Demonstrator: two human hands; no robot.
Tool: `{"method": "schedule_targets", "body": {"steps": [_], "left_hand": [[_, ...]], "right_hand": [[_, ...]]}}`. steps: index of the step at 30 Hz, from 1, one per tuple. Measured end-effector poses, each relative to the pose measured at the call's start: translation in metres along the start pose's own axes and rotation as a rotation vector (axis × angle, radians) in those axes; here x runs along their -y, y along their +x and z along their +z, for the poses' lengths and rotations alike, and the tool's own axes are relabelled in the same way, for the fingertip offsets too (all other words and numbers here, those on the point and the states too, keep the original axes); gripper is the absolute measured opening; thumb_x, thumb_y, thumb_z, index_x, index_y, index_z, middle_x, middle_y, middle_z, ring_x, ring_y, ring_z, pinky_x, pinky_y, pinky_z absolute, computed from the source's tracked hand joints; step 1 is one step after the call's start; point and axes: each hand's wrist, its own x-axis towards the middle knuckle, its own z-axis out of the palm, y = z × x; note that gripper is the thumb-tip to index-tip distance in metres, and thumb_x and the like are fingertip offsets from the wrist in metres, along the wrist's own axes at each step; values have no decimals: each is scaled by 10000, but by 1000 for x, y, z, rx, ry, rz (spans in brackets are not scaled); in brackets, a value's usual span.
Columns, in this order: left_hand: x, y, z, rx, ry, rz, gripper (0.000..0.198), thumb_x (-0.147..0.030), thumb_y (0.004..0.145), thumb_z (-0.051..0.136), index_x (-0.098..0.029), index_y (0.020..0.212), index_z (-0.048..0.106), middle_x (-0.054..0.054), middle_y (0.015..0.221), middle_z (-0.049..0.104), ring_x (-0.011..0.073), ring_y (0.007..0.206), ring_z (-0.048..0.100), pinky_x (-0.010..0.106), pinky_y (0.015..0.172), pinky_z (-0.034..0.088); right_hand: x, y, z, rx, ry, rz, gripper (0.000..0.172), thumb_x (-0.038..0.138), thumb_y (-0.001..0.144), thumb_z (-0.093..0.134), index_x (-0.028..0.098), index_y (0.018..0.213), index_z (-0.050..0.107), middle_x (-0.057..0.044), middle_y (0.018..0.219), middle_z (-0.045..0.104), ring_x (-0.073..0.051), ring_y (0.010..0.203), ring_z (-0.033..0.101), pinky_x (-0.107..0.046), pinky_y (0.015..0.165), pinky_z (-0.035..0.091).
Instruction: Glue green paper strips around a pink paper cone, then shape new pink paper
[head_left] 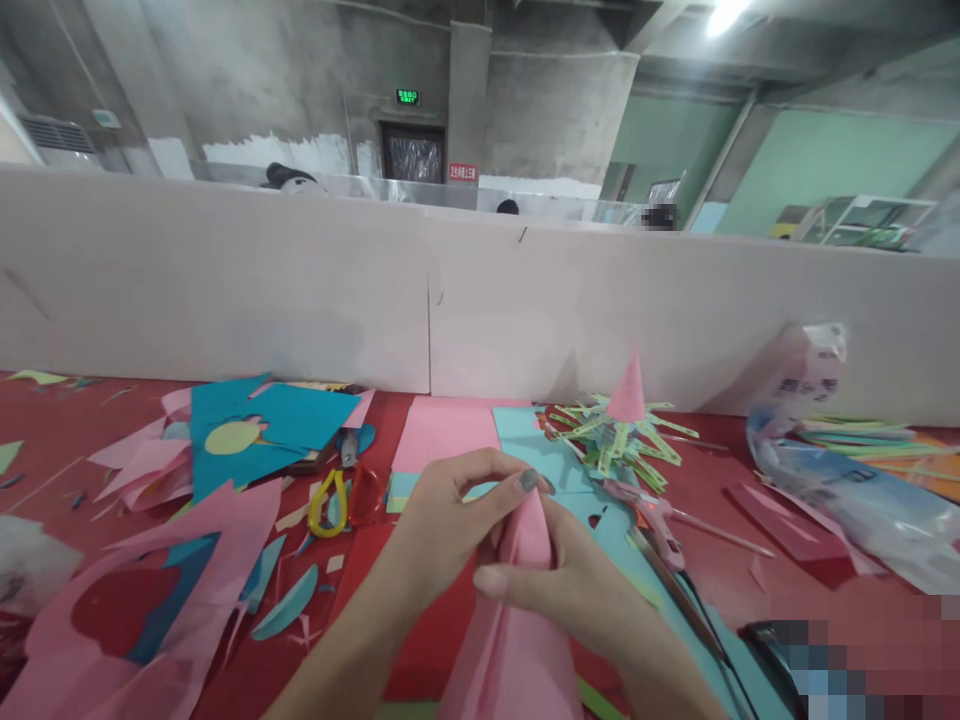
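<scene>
between left fingers (504,500) and right fingers (517,588) sits rolled pink paper (517,665)

I have the left hand (465,500) at the pointed tip of a pink paper roll (517,660) and the right hand (574,570) around its side, thumb across the front. Left of the roll I see scissors (328,505) with yellow and red handles; right of it, a pink glue gun (666,530) on the desk (712,480). Beyond the roll, rightward, a pink cone (628,390) tops green strips (622,440).
</scene>
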Motion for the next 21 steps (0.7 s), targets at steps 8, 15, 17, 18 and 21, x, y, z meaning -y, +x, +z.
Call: {"method": "schedule_targets", "body": {"steps": [8,15,17,18,21], "left_hand": [[-2,0,2,-108,8,-93,294,-413,799,489,-207,880,683,24,876,682,54,374,496,192,360,406],[0,0,5,-61,-129,-153,285,-416,804,491,-198,918,634,-66,453,513,53,238,416,146,231,312],[0,0,4,-26,-152,-156,281,-421,796,506,-194,911,624,-75,444,484,60,245,438,142,233,325],[0,0,4,0,-157,-158,278,-424,786,521,-193,905,620,-68,478,511,61,254,453,144,238,335],[-2,-1,1,57,-166,-174,272,-435,749,568,-188,857,606,-21,690,625,53,271,472,159,251,357]], "right_hand": [[2,4,3,67,154,-34,119,282,759,544,168,762,576,1,706,604,-144,720,580,-269,715,448],[-5,3,-1,76,155,-10,225,378,770,560,156,746,586,-17,693,586,-152,716,558,-296,744,427],[-6,3,-3,66,159,7,247,407,757,576,163,784,606,-22,697,589,-169,744,567,-313,760,426],[-7,3,-3,62,160,13,258,417,752,581,168,808,614,-23,695,591,-175,754,570,-323,769,425],[-6,2,-3,81,187,11,296,423,754,586,177,916,608,-8,660,589,-172,722,575,-346,777,428]]}}
